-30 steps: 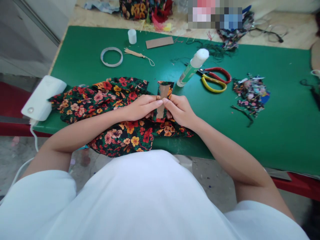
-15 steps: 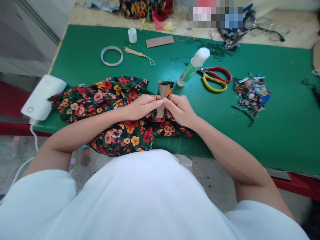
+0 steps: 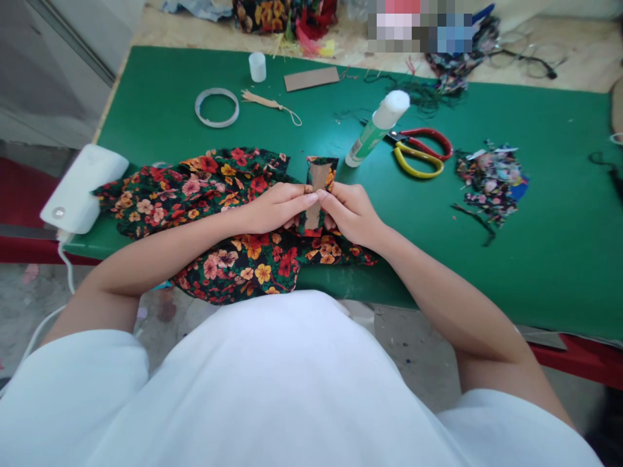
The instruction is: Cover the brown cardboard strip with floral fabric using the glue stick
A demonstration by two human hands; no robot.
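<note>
Both my hands pinch a small cardboard strip (image 3: 320, 176) whose edges are wrapped in floral fabric. My left hand (image 3: 280, 206) is closed on its left edge, and my right hand (image 3: 354, 211) is closed on its right edge. The thumbs meet over the middle of the strip, and the other fingers are partly hidden beneath it. Under and beside my left hand lies a large piece of floral cloth (image 3: 195, 185) in red, orange and green. A glue stick (image 3: 367, 139) with a white cap stands just beyond my right hand.
Red-and-yellow-handled scissors (image 3: 421, 152) lie behind the glue stick. Fabric scraps (image 3: 491, 181) are heaped at right. Farther back are a tape roll (image 3: 217, 108), a tassel (image 3: 270, 102), a white cap (image 3: 257, 67) and a bare cardboard piece (image 3: 311, 79). A white corded device (image 3: 85, 188) sits at left.
</note>
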